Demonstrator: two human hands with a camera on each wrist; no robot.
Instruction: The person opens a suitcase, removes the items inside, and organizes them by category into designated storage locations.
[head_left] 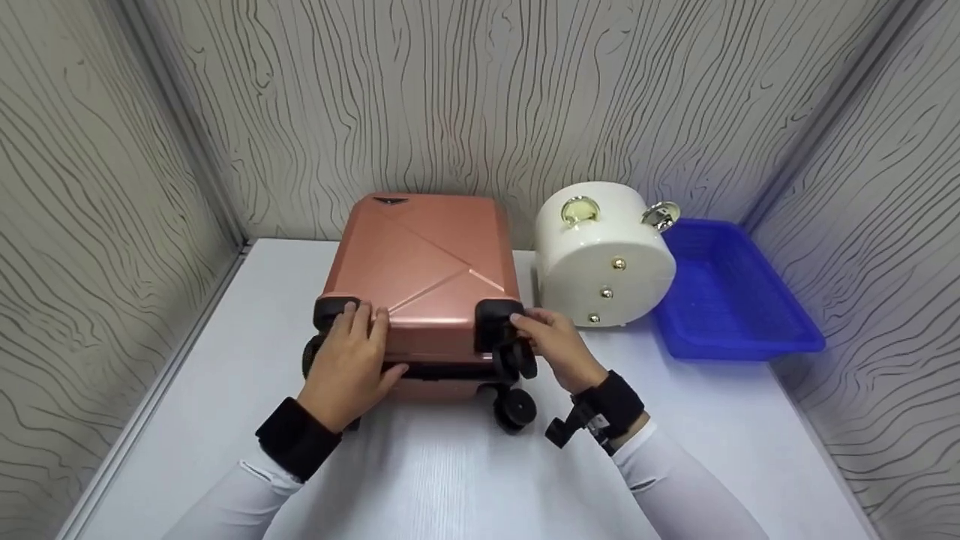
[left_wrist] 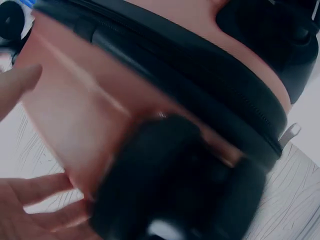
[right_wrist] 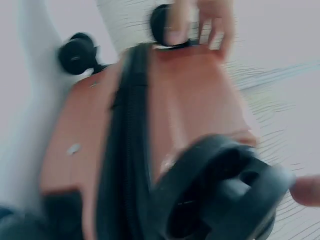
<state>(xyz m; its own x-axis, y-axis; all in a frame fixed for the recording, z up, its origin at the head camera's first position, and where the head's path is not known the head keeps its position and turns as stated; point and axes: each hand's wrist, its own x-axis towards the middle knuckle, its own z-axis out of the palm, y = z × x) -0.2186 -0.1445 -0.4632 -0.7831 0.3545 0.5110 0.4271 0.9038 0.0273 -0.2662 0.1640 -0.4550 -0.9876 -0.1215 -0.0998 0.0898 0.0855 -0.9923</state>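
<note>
Wavy grey wood-grain panels wall in a white table (head_left: 450, 480) on three sides. At centre frame a rose-pink hard-shell suitcase (head_left: 424, 270) lies flat, its smooth lid creased with shallow diagonal lines, a black zip band running round its near edge. Black plastic corner caps and black caster wheels (head_left: 514, 409) face the person at the case's lower end.

The left hand (head_left: 352, 360) rests on the lower left corner of the suitcase, fingers spread fairly straight over the pink shell and the black cap, thumb down against the zip band. The left wrist view, blurred, shows the fingers loosely extended beside the shell, not wrapped round anything. The right hand (head_left: 551, 341) sits at the lower right corner, fingertips curled onto the black cap beside the wheel mount; how firmly it grips, I cannot tell. The right wrist view is too smeared to settle it, showing only the shell, zip band and a large wheel close up.

Just right of the suitcase, apart from it, lies a glossy cream round case (head_left: 604, 255) on its side, with gold studs on its flat face and gold fittings on top. Its inside is hidden. Touching it at centre right is a shallow blue plastic tray (head_left: 750, 337) with a ribbed floor, holding nothing visible. Both wrists wear black bands over white sleeves.
</note>
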